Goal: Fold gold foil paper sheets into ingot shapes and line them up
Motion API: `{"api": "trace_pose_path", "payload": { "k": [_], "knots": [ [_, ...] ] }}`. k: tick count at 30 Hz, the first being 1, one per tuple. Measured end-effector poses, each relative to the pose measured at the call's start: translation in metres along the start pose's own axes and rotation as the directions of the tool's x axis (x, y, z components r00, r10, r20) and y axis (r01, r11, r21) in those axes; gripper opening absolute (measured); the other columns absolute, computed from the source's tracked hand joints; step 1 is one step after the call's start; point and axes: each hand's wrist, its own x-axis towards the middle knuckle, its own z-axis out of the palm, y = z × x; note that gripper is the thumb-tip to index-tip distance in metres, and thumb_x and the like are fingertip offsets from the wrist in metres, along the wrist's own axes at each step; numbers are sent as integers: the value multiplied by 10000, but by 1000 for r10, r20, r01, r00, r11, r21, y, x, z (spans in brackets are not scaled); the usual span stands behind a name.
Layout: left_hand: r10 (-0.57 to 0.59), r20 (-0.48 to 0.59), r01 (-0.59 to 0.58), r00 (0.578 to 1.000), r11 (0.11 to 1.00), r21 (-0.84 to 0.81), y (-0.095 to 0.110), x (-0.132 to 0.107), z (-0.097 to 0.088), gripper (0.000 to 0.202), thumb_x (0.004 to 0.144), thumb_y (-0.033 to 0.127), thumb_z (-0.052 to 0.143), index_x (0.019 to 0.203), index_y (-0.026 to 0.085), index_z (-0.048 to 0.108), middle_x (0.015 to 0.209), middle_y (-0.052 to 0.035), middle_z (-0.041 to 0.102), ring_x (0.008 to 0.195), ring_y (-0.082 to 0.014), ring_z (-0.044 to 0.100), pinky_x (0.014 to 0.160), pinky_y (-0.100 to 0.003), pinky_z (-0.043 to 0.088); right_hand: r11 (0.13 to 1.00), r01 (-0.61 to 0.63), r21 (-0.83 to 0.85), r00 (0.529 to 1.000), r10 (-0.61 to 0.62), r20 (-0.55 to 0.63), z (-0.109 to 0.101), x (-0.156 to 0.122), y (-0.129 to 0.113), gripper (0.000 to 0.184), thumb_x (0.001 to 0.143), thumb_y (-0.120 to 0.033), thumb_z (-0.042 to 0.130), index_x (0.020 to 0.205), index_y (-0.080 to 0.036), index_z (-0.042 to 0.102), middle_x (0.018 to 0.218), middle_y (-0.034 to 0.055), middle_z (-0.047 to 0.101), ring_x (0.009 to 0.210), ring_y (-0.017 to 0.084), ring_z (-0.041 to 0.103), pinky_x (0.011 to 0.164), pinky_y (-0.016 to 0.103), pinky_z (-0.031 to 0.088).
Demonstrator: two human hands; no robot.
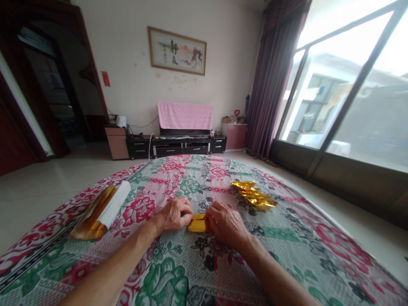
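Observation:
A small piece of folded yellow-gold paper point(198, 226) lies on the flowered cloth, between my two hands. My left hand point(176, 213) pinches its left end, thumb and fingers pressed together. Over the paper's right end, my right hand point(225, 222) has its fingers curled and closed on it. Shiny gold folded foil pieces point(255, 195) sit in a row beyond my right hand. Off to the left rests a curled stack of gold paper sheets point(92, 219) with a white sheet point(115, 205) along its side.
The patterned cloth point(165, 278) covers the broad surface under my hands. Across the floor stands a low black cabinet point(181, 146), with a pink cloth point(185, 115) draped above it. A large window point(350, 85) and a purple curtain point(270, 80) are at right.

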Motion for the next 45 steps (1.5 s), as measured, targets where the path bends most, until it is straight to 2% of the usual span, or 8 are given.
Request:
{"api": "trace_pose_path", "payload": {
  "k": [8, 13, 21, 33, 37, 45],
  "knots": [
    [8, 0, -8, 1000, 999, 37, -3, 0, 5, 63, 706, 146, 563, 673, 165, 612, 754, -12, 556, 719, -117, 519, 680, -227, 422, 997, 0, 81, 1000, 1, -20, 3, -2, 5, 202, 850, -205, 404, 874, -227, 603, 903, 13, 564, 776, 116, 521, 639, 214, 328],
    [-6, 12, 5, 1000, 999, 38, -3, 0, 4, 76, 694, 119, 544, 667, 165, 598, 739, -1, 535, 705, -110, 509, 654, -218, 405, 987, -18, 161, 998, 28, -57, 7, -3, 13, 172, 828, -194, 429, 854, -212, 598, 881, 10, 565, 770, 107, 528, 678, 202, 343],
    [-56, 44, 54, 997, 997, 49, 0, 2, 3, 100, 689, 107, 518, 674, 165, 597, 736, 1, 526, 695, -109, 504, 644, -217, 401, 985, 13, 173, 999, -7, -33, 3, -3, 12, 237, 848, -201, 412, 905, -232, 640, 877, 15, 572, 792, 108, 528, 690, 198, 352],
    [-74, 74, 74, 995, 997, 3, -2, 1, 2, 252, 711, 124, 504, 883, 215, 665, 805, -6, 547, 717, -112, 520, 656, -219, 429, 977, 84, 195, 995, -73, -61, 4, -6, 16, 258, 863, -219, 408, 906, -239, 661, 932, 11, 582, 795, 94, 538, 714, 190, 371],
    [-55, 63, 56, 996, 998, -15, -5, 1, 3, 293, 712, 127, 500, 901, 234, 698, 821, -13, 551, 774, -119, 536, 721, -227, 437, 976, 93, 197, 994, -81, -70, 5, -7, 17, 254, 871, -229, 405, 910, -240, 656, 954, 13, 585, 816, 99, 536, 735, 197, 375],
    [-54, 73, 56, 996, 998, -17, -8, 1, 4, 313, 719, 149, 487, 930, 229, 703, 840, -24, 560, 789, -124, 540, 741, -233, 444, 973, 118, 198, 990, -99, -102, 7, -9, 18, 258, 871, -210, 409, 884, -221, 666, 906, 16, 614, 807, 102, 544, 722, 203, 385]
  ]
}}
